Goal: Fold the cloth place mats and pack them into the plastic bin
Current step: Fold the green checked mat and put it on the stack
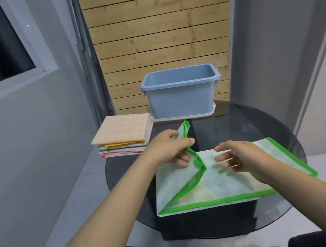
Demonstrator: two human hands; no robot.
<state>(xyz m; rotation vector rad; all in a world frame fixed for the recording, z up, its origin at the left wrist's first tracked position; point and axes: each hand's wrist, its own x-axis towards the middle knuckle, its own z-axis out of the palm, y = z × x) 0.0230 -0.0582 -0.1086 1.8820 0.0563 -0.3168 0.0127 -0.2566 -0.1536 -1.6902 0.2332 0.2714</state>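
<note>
A round dark glass table (253,121) is seen from above. At its far edge a blue plastic bin (182,96) is set on a white lid (182,116). A green-bordered place mat (226,181) is spread near the table's near edge, its left corner lifted. A stack of folded place mats (122,137) lies at the far-left edge. The lifted corner is pinched by the left hand (170,147); the right hand (242,156) is held over the mat, fingers relaxed and spread.

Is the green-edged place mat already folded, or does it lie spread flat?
Partly folded. The left hand holds one edge of the green-edged place mat lifted over the rest, which lies flat on the glass table.
</note>
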